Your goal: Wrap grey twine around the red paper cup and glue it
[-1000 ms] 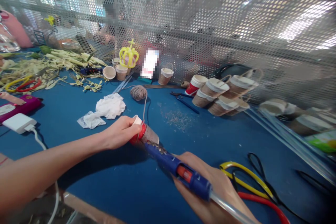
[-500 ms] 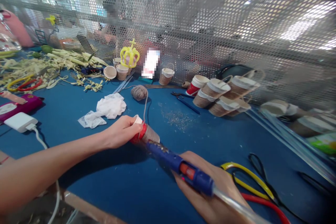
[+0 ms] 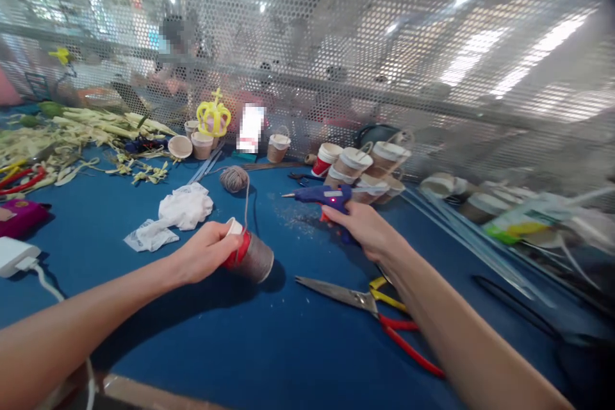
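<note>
My left hand (image 3: 207, 254) grips a red paper cup (image 3: 244, 250) by its white rim, tilted with its base to the right. Grey-brown yarn wraps the lower part of the cup. From it a strand climbs to a ball of yarn (image 3: 234, 179) on the table. To the right, my right hand (image 3: 368, 224) is closed round the handle of a blue glue gun (image 3: 321, 195). A small red light glows on the gun, and its nozzle points left, apart from the cup. Scissors (image 3: 355, 295) with yellow and red handles lie below, partly behind my right forearm.
Crumpled white plastic (image 3: 185, 206) lies beyond my left hand. Wrapped cups (image 3: 353, 163) stand stacked at the back right, near clear glue sticks (image 3: 475, 243). A yellow crown (image 3: 214, 116), cups and pale plant strips (image 3: 81, 128) line the perforated metal screen (image 3: 298, 32). A white charger (image 3: 16, 256) sits left.
My right hand has carried the glue gun away from the cup, up and to the far side, turning its nozzle left. The scissors are now more exposed. The view has shifted right.
</note>
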Demonstrator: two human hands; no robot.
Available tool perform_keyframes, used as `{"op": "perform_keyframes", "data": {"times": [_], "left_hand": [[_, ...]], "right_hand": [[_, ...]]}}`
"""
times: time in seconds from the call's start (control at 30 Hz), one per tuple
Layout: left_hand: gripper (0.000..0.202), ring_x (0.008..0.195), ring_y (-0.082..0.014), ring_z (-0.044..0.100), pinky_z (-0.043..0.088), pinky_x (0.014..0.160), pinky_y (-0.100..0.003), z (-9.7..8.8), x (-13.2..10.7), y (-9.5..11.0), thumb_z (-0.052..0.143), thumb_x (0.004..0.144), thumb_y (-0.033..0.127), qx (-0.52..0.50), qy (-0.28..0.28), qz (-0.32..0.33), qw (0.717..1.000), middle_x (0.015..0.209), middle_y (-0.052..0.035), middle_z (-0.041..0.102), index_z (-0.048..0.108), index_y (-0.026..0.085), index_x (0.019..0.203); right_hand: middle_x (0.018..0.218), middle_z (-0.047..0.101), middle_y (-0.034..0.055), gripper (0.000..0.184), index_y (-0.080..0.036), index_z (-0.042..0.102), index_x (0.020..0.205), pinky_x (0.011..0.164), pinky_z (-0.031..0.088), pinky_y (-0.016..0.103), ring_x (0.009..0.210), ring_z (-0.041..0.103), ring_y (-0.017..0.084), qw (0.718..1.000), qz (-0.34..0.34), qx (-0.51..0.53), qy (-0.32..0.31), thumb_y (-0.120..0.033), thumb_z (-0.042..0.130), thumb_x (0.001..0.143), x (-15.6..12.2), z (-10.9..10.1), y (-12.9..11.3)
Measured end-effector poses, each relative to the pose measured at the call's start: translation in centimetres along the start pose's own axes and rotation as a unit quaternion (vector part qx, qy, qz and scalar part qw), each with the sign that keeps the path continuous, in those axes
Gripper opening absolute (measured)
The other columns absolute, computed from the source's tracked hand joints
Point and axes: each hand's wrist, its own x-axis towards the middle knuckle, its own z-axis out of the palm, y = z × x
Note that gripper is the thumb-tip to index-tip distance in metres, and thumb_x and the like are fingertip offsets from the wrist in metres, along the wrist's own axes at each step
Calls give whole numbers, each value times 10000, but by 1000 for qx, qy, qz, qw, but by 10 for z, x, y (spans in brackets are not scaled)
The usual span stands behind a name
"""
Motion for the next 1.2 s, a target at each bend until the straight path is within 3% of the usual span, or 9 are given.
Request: {"op": "perform_keyframes", "data": {"times": [0.1, 0.23, 0.4, 0.47, 0.57, 0.67, 0.83, 1.0, 1.2], "left_hand": [[275, 499, -87, 323, 256, 476, -214, 1, 0, 1, 374, 760, 318, 13, 1, 5, 1000, 520, 38, 383, 461, 134, 575], [249, 511, -91, 332, 272, 490, -217, 2, 1, 2, 373, 748, 298, 4, -4, 11, 1000, 536, 32, 391, 462, 133, 584], [234, 506, -88, 309, 256, 488, -218, 1, 0, 2, 378, 736, 287, 9, -3, 16, 1000, 528, 37, 366, 451, 136, 573], [239, 513, -88, 310, 254, 490, -218, 1, -1, 1, 368, 748, 286, 12, -5, 19, 1000, 534, 35, 363, 447, 136, 579], [252, 512, -83, 289, 236, 479, -216, 2, -2, 0, 362, 760, 287, 23, -7, 27, 999, 534, 38, 345, 416, 142, 561], [255, 503, -74, 247, 204, 462, -216, 3, -3, 0, 367, 757, 276, 32, -10, 32, 999, 523, 46, 312, 373, 151, 535], [246, 485, -64, 260, 207, 455, -206, 4, -2, 1, 419, 728, 279, -8, -4, 23, 1000, 507, 52, 333, 393, 145, 524], [226, 452, -60, 374, 255, 439, -186, 3, 4, 0, 501, 690, 333, -162, 38, -68, 984, 512, 38, 471, 533, 124, 610], [75, 434, -68, 443, 310, 422, -179, 4, 5, 6, 542, 599, 200, -251, 55, -146, 955, 506, 25, 522, 542, 126, 611]], "right_hand": [[676, 574, 44, 266, -100, 561, 752, 524, 434, 243, 538, 518, 97, 999, 31, -21, -12, -314, 429, 839, 22, 11, 4], [1022, 556, 67, 266, -137, 515, 1047, 706, 474, 355, 836, 564, 162, 997, 47, -59, -12, -294, 476, 836, 37, 21, 6], [1017, 572, 152, 194, -90, 616, 835, 787, 404, 335, 993, 501, 246, 998, -5, -56, 3, -250, 510, 806, 27, 27, -8], [952, 610, 141, 273, -106, 642, 753, 766, 404, 320, 962, 522, 243, 998, -37, -31, -47, -341, 509, 795, 13, 37, -20], [857, 662, 83, 449, -144, 673, 716, 721, 432, 293, 823, 584, 180, 980, -73, 27, -183, -496, 407, 802, -9, 61, -38], [883, 669, 66, 431, -153, 673, 768, 701, 440, 276, 788, 588, 146, 958, -94, 98, -253, -492, 408, 798, -21, 82, -47], [818, 658, 40, 204, -147, 633, 745, 715, 407, 239, 731, 557, 104, 950, -120, 192, -216, -341, 589, 699, -19, 87, -48], [691, 608, -7, 182, -162, 609, 661, 609, 373, 225, 633, 500, 89, 947, -146, 238, -162, -343, 617, 668, -24, 68, -55], [663, 596, -5, 167, -161, 605, 643, 562, 348, 229, 599, 481, 88, 942, -179, 247, -140, -323, 618, 680, -28, 59, -59]]}}
